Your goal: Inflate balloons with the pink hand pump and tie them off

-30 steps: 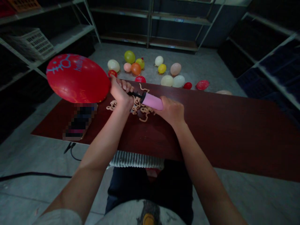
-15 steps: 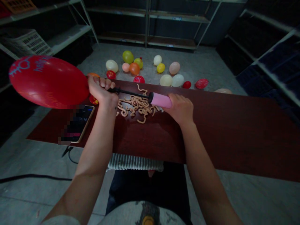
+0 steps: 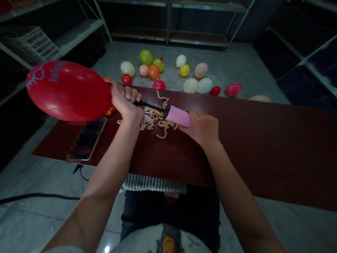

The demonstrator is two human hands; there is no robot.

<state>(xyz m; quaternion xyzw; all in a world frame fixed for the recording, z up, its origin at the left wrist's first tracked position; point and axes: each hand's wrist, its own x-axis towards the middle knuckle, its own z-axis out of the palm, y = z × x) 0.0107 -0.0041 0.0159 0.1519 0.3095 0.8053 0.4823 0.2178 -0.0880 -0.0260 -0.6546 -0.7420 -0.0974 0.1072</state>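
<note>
A large inflated red balloon [image 3: 70, 91] with blue lettering extends leftward from my left hand [image 3: 126, 100]. That hand is closed where the balloon's neck meets the black end of a hand balloon pump; the joint itself is hidden by my fingers. My right hand [image 3: 201, 124] wraps around the pink barrel of the balloon pump [image 3: 179, 116]. A short length of black rod shows between my hands. Beneath the pump, a pile of uninflated tan twisting balloons [image 3: 164, 124] lies on the dark red-brown table [image 3: 250, 147].
A phone [image 3: 91, 140] lies at the table's left, below the red balloon. Several inflated balloons, among them an orange one [image 3: 153, 71] and a white one [image 3: 204, 85], rest on the floor beyond the table. Metal shelves [image 3: 197, 40] stand behind. A black cable [image 3: 39, 196] crosses the floor at left.
My left hand and the red balloon have moved right, nearer my right hand. Less black rod shows, so the pump is more pushed together. The whole view has shifted slightly.
</note>
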